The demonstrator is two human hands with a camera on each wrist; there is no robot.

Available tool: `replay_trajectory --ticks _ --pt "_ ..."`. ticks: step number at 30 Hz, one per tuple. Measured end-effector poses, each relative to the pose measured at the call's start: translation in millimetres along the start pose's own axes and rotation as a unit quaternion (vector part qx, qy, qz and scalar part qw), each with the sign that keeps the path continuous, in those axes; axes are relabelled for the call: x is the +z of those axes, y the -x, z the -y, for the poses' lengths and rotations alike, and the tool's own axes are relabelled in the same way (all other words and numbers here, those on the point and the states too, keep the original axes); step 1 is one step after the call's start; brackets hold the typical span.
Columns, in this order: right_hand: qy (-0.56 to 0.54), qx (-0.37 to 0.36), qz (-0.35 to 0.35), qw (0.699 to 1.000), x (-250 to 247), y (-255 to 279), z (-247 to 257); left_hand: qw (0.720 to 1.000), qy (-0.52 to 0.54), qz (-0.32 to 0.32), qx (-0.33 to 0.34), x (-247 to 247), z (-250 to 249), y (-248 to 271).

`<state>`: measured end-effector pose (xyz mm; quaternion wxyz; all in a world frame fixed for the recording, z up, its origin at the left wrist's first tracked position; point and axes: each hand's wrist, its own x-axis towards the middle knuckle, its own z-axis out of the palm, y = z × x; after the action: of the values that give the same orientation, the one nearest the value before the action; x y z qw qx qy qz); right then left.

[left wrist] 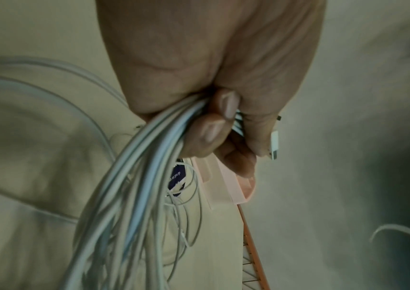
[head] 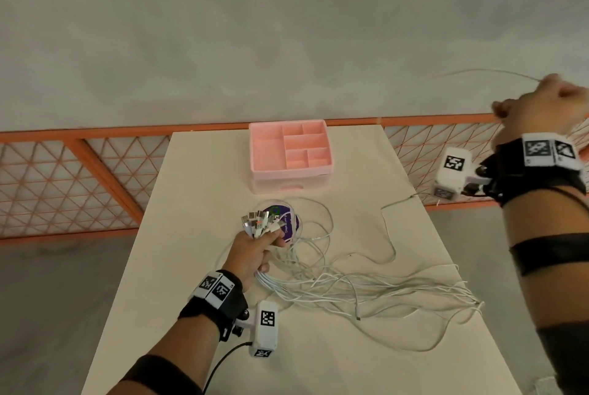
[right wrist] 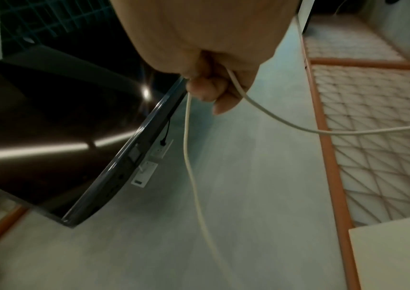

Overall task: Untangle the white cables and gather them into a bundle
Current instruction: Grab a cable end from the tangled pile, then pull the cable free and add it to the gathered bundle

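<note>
White cables (head: 344,286) gripped in left hand (head: 255,254), right hand (head: 548,107) pinching one cable (right wrist: 189,149) past table edge (head: 414,177)

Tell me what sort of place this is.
Probably an indoor workspace or staging area, not a home: a plain table stands on bare grey floor, fenced by an orange mesh barrier. A large dark screen stands nearby.
</note>
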<state>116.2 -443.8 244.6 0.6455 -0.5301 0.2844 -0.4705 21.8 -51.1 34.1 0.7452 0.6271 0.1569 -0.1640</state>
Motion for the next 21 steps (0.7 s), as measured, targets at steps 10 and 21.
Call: replay_trajectory --ticks 10,21 --pt "0.487 0.086 0.209 0.844 -76 31 -96 0.989 0.111 0.095 0.038 39 -64 25" --pt "0.191 0.142 0.625 0.743 -37 184 -52 0.971 0.150 0.125 0.138 91 -137 39"
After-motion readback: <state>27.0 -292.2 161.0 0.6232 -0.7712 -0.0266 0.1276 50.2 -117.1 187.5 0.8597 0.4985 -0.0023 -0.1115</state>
